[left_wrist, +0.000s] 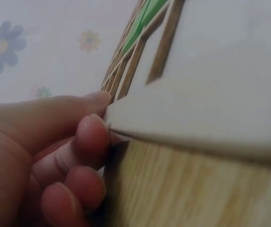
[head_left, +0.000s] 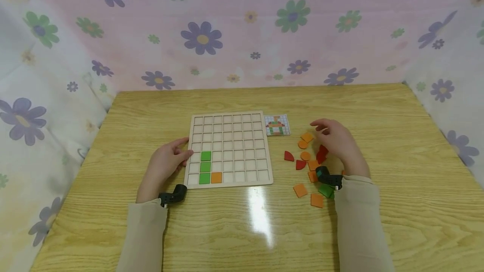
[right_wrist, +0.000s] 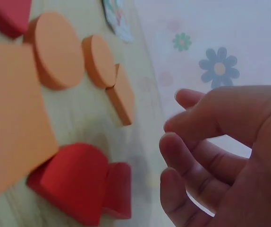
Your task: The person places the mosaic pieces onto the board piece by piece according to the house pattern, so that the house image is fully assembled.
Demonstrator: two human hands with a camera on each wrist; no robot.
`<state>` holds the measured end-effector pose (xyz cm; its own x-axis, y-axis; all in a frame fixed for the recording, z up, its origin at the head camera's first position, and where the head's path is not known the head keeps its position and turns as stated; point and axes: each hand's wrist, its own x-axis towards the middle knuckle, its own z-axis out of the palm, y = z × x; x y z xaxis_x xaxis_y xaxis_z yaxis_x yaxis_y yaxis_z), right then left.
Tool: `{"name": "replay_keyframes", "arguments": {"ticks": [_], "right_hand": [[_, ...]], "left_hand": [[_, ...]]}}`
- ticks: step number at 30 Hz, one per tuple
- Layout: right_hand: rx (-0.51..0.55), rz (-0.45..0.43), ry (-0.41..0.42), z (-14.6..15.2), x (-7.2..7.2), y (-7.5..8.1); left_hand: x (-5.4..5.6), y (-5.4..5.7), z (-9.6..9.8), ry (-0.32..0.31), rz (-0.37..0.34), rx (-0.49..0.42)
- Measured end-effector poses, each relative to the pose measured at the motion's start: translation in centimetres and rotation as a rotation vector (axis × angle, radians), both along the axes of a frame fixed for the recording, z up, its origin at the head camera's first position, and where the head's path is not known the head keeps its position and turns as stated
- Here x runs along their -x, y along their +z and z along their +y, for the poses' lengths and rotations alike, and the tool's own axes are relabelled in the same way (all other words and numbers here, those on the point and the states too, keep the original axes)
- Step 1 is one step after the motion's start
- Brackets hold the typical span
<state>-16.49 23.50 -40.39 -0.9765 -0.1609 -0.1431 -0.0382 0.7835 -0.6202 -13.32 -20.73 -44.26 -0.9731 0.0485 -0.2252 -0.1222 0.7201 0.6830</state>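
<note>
At the left edge of the wooden grid board, my left hand pinches the frame between thumb and fingers; the left wrist view shows the fingertips right at the rim. Three green squares stand in one column of the board, and an orange square sits right of the lowest. My right hand hovers with loosely bent fingers and nothing between them. Below it lie red quarter-round pieces, orange discs and an orange square.
A small pattern card lies against the board's upper right side. More orange squares and green pieces are scattered on the wooden table near my right wrist. A flowered curtain stands behind the table.
</note>
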Motion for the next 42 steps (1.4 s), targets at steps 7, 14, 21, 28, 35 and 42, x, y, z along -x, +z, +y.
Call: {"name": "replay_keyframes", "arguments": {"ticks": [7, 14, 21, 28, 35, 42], "right_hand": [[-0.030, -0.024, 0.037, 0.0, 0.4, -0.7], [-0.048, -0.036, 0.087, -0.1, 0.7, -1.2], [-0.050, -0.049, 0.066, -0.1, 0.8, -1.7], [0.003, -0.084, -0.003, -0.2, 0.7, -1.5], [0.023, -0.103, -0.034, -0.5, 0.6, -1.3], [0.002, -0.082, -0.047, -0.9, 0.5, -1.4]], "left_hand": [[0.1, 0.0, 0.0, -0.004, 0.008, 0.004], [0.2, 0.1, 0.1, -0.014, 0.020, 0.024], [0.3, 0.0, 0.2, -0.009, 0.012, 0.019], [0.3, 0.1, 0.2, -0.004, 0.009, 0.015], [0.2, 0.0, 0.1, 0.006, 0.008, 0.011], [0.1, -0.1, 0.1, 0.008, 0.000, 0.012]]}}
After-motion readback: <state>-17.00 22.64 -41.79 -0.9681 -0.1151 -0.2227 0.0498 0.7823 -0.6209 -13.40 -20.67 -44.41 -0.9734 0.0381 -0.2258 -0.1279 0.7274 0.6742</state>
